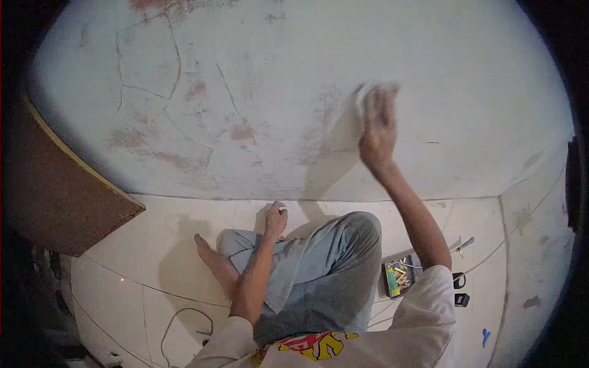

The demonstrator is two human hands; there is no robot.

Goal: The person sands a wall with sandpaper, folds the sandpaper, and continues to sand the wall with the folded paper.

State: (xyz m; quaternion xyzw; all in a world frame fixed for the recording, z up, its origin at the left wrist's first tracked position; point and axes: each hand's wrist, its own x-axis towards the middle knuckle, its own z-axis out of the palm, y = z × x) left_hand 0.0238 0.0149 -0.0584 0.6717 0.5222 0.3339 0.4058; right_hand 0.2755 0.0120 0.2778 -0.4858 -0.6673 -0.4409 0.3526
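My right hand [378, 126] is raised against the pale wall [466, 80], fingers pointing up and blurred by motion. A pale, curved edge shows beside the fingers, as of something thin pressed to the wall; its kind is not clear. Low down, close to where wall and floor meet, my left hand [276, 221] has its fingers curled together. A small whitish spot shows at its fingertips, too small to name. Reddish worn patches [242, 132] and thin cracks mark the wall left of my right hand.
My crossed legs in jeans [325, 264] rest on the white floor [135, 245]. By my right elbow lies a black tray [392, 288] of small yellowish pieces. Cables [165, 288] cross the floor. A brown board [67, 190] stands at left; a blue item [486, 337] lies at right.
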